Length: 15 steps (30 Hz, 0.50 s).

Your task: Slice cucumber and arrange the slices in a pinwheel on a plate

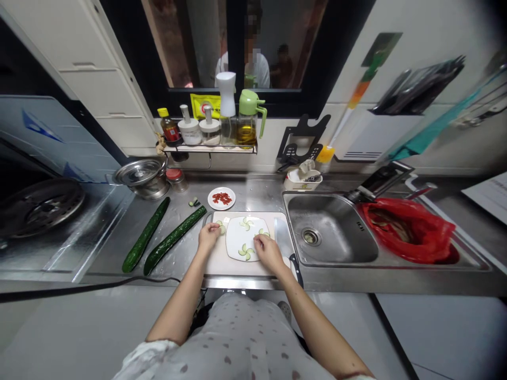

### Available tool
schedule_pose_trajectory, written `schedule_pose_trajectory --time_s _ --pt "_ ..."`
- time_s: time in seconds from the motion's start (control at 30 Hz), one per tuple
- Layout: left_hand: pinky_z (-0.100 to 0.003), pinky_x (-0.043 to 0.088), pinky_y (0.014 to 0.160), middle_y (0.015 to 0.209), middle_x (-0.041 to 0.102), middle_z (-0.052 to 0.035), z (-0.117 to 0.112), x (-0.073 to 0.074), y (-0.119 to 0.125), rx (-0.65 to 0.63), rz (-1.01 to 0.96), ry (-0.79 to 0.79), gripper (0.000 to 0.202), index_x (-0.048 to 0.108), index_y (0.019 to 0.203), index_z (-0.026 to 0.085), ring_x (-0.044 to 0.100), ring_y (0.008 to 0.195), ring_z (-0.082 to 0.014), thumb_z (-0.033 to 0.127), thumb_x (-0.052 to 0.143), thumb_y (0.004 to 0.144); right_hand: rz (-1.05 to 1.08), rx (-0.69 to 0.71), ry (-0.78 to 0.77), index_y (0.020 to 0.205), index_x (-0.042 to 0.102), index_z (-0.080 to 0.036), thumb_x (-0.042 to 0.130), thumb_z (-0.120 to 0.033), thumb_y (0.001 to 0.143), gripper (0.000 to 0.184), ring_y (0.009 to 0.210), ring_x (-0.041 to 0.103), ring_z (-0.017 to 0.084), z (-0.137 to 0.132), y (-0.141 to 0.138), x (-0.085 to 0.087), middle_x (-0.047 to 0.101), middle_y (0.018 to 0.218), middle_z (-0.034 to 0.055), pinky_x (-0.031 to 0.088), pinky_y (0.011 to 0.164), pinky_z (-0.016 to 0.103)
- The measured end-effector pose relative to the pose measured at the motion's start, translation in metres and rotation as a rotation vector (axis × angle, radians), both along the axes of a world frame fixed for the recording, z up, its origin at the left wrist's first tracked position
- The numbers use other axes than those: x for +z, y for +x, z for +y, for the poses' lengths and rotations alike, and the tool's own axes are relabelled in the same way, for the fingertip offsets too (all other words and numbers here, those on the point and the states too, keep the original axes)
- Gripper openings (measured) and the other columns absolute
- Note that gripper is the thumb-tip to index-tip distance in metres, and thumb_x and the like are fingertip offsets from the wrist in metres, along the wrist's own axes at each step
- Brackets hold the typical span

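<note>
A white square plate (pixel 240 240) lies on the pale cutting board (pixel 216 264). Thin cucumber slices form a pinwheel (pixel 246 252) near its front edge, another pinwheel (pixel 246 224) at the back, and a smaller group (pixel 263 231) at the right. My left hand (pixel 208 237) is closed at the fingertips on a cucumber slice (pixel 222 228), just left of the plate. Over the plate's right side, my right hand (pixel 268 252) pinches at the small group; its fingers partly hide what they hold, apparently a slice. A knife (pixel 282 235) rests along the board's right side, its black handle toward me.
Two whole cucumbers (pixel 146 235) lie left of the board, with cut ends (pixel 194 202) behind. A small plate of red pieces (pixel 222 198) stands at the back. The sink (pixel 336 229) is on the right, beside a red bag (pixel 412 227). A seasoning rack (pixel 209 149) hangs ahead.
</note>
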<state>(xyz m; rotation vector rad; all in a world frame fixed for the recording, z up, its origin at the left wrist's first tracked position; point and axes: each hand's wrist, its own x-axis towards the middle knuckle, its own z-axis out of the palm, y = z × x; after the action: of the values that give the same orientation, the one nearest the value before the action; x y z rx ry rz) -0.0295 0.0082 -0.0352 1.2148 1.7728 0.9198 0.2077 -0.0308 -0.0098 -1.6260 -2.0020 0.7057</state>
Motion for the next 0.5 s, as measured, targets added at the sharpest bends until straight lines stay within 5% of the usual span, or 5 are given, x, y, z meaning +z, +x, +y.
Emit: schedule_pose_trajectory --time_s 0.17,0.5 --pt "-0.028 0.048 0.071 0.073 0.063 -0.0025 -0.009 0.021 0.013 -0.082 -0.392 0.053 0.035 0.065 0.086 0.014 0.060 0.070 -0.0132 0.038 0.073 0.062 0.103 0.000 0.004 0.095 0.063 -0.019 0.045 -0.024 0.087 0.020 0.078 0.056 0.015 0.009 -0.011 0.014 0.064 0.086 0.0035 0.041 0.072 0.025" --pt "-0.022 0.043 0.066 0.071 0.063 0.0014 -0.019 0.059 0.033 -0.378 -0.475 0.086 0.045 0.059 0.099 0.016 0.059 0.066 -0.0103 0.034 0.077 0.063 0.266 0.205 0.004 0.091 0.063 -0.019 0.052 -0.024 0.085 0.013 0.084 0.056 0.015 0.019 -0.027 0.042 0.063 0.090 0.0029 0.042 0.076 0.025"
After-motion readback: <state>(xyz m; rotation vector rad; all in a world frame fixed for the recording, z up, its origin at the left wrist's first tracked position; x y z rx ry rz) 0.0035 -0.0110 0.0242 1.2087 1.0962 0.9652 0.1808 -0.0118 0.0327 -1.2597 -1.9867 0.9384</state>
